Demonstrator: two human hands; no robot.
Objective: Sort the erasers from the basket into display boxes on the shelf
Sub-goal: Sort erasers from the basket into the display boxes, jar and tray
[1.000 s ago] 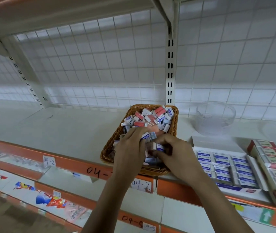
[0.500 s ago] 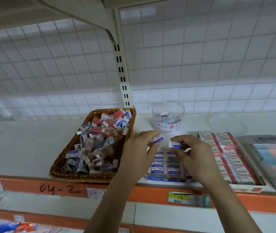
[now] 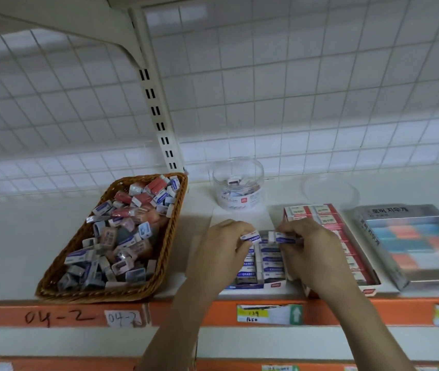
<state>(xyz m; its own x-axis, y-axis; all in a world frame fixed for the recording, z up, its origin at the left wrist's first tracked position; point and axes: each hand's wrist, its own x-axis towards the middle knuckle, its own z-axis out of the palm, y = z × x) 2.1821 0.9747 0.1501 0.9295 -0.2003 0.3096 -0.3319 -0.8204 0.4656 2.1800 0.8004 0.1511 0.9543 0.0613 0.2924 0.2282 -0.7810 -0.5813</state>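
Over the display box (image 3: 255,286), right of the basket (image 3: 176,223).
Left hand (image 3: 221,253) and right hand (image 3: 312,253) each pinch a blue eraser (image 3: 251,236).

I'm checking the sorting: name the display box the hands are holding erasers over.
The box of blue-labelled erasers, beside the basket: the left hand and right hand pinch blue erasers above it. The red-labelled box and silver box lie further right.
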